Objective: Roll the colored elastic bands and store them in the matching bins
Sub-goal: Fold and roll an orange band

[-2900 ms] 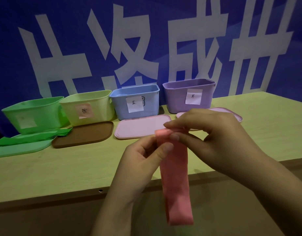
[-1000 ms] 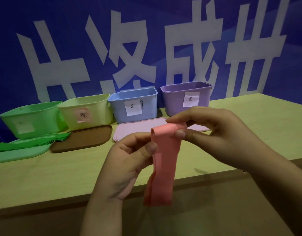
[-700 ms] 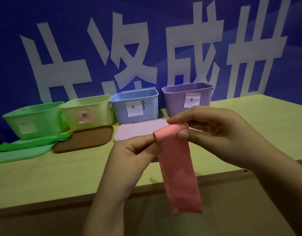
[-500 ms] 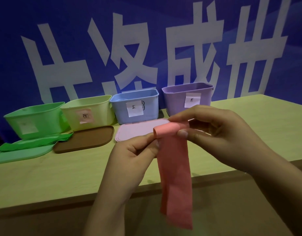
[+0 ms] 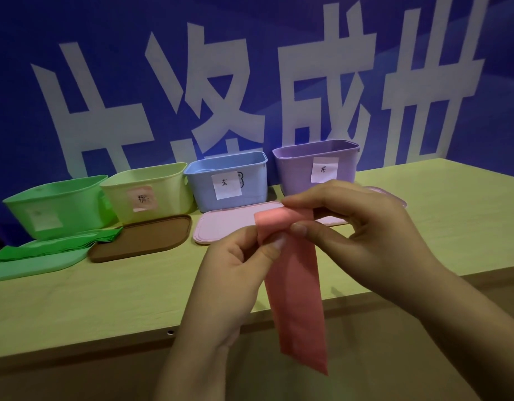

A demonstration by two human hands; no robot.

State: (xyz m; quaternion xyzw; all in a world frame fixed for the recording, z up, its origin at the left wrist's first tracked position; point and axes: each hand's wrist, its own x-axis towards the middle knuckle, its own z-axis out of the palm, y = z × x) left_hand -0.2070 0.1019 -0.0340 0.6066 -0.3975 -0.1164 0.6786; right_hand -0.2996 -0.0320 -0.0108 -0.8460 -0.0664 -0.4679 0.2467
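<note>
Behind the pale wooden table (image 5: 76, 296) a blue banner with large white characters fills the wall, and four open bins are lined up below it: green (image 5: 56, 206), yellow with a pink label (image 5: 145, 192), blue (image 5: 227, 180) and purple (image 5: 313, 166). The pink elastic band (image 5: 296, 287) is held in the air in front of the table edge, pinched at its top between the left hand (image 5: 229, 273) and the right hand (image 5: 363, 235), both closed on it. Compared with half a second ago, the rolled top is seen slightly thicker and the hanging tail a little shorter, so the rolling is judged to be under way, with most of the band left to wind. The band's long axis hangs nearly vertical, its free end pointing down and slightly right; the roll's axis lies roughly horizontal between the hands.
</note>
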